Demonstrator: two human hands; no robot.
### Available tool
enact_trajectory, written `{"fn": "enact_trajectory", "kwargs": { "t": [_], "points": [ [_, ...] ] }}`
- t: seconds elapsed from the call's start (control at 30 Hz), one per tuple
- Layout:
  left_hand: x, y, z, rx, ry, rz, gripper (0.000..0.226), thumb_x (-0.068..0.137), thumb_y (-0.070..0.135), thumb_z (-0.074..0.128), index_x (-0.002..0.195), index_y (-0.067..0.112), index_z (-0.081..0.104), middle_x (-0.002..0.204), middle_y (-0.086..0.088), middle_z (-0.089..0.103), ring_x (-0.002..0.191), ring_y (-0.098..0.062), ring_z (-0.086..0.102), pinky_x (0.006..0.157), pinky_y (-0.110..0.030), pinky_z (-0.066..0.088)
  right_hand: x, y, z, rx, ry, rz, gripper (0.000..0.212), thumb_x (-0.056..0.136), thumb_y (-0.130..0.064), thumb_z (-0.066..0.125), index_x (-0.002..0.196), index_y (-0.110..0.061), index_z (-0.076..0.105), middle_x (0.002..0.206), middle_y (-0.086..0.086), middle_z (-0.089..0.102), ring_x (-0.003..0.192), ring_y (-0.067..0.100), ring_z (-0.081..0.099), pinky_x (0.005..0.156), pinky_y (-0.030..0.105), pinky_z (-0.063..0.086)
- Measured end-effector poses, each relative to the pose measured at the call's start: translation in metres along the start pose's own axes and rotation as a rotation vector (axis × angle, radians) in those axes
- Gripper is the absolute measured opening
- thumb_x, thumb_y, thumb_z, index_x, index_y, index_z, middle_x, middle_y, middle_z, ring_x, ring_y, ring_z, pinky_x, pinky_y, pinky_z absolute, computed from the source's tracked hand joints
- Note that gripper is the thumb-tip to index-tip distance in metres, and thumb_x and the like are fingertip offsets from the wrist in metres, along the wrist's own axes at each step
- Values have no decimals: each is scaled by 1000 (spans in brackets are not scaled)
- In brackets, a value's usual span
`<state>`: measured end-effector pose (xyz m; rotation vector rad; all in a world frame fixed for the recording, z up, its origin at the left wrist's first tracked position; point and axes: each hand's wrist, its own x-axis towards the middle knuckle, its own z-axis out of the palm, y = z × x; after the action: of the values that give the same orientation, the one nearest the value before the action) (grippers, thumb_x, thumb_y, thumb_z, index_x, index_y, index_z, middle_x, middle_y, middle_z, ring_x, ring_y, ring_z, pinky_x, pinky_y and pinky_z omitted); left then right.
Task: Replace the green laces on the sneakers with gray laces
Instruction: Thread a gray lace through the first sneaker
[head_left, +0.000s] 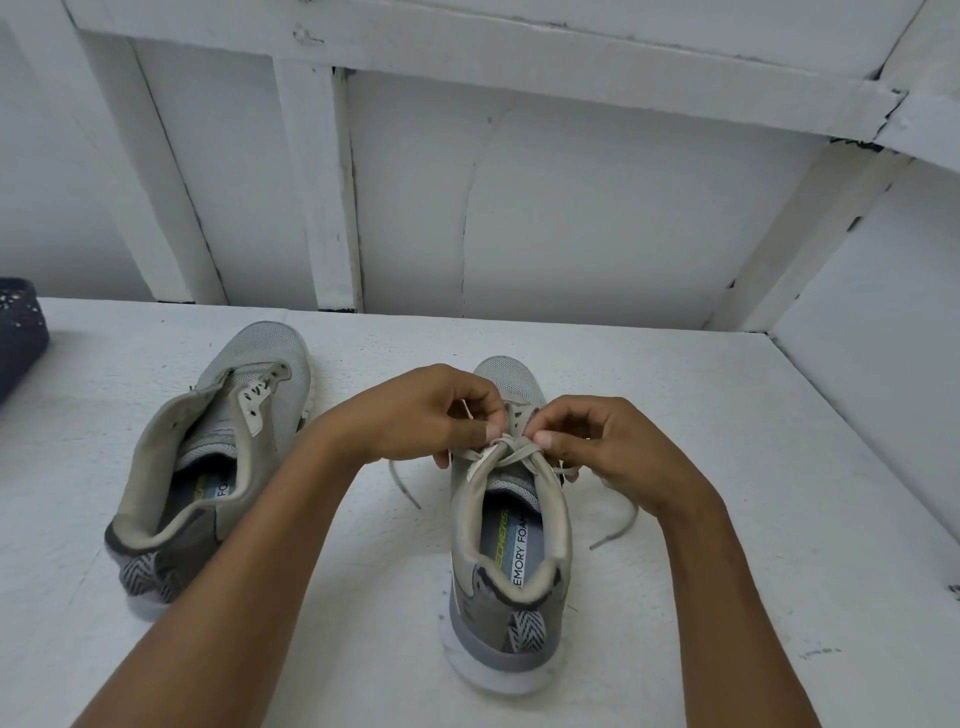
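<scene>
While left hand (415, 410) and right hand (597, 447) pinch flat gray lace (511, 447), mesh sneaker (511, 545) stands upright.

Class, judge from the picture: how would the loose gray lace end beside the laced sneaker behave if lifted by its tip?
Probably floppy: the gray lace curves limply across the white surface. Likely very light, being thin and flat. It would hardly pull free: left hand and right hand pinch it at the sneaker.
</scene>
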<state>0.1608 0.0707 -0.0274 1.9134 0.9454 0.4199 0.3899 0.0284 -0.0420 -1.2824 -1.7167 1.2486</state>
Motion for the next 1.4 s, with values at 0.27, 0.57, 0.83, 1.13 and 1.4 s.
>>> {"fn": "enact_trajectory", "kwargs": {
  "t": [0.27, 0.57, 0.83, 1.13, 1.4],
  "points": [
    [-7, -5, -10, -121, -103, -71, 14, 100, 13, 55, 87, 14, 62, 71, 8, 58, 71, -10, 55, 69, -34, 55, 2, 1, 3, -111, -107, -9, 17, 97, -7, 60, 87, -20, 64, 73, -12, 57, 66, 5, 50, 65, 26, 46],
    [-10, 6, -11, 336, 59, -47, 22, 100, 23, 53, 80, 31, 55, 75, 12, 59, 65, -2, 50, 65, -26, 44, 0, 2, -16, -145, -114, -38, 14, 97, -5, 55, 87, -13, 60, 84, -2, 59, 75, 8, 52, 68, 28, 47],
    [2, 0, 6, -101, 176, 50, 11, 100, 7, 55, 92, 12, 61, 66, 11, 60, 59, -10, 49, 55, -24, 41, 5, 11, -4, 224, 60, -123, 8, 89, -14, 54, 88, -6, 54, 83, 14, 65, 69, 12, 56, 53, 22, 43],
    [7, -2, 10, -332, 109, -23, 21, 84, 17, 63, 104, 14, 57, 70, 1, 52, 62, -14, 46, 54, -30, 41, 8, 6, -5, -21, 65, -69, 6, 89, -12, 70, 92, -14, 66, 68, -11, 55, 65, 10, 49, 62, 22, 45],
    [8, -1, 10, 111, 313, 26, 19, 89, 12, 63, 97, 27, 57, 77, 11, 58, 72, -12, 56, 71, -36, 51, 13, 0, 3, -251, 234, 18, 9, 87, -23, 72, 85, -22, 64, 76, -12, 61, 65, 4, 51, 66, 19, 46]
  ]
}}
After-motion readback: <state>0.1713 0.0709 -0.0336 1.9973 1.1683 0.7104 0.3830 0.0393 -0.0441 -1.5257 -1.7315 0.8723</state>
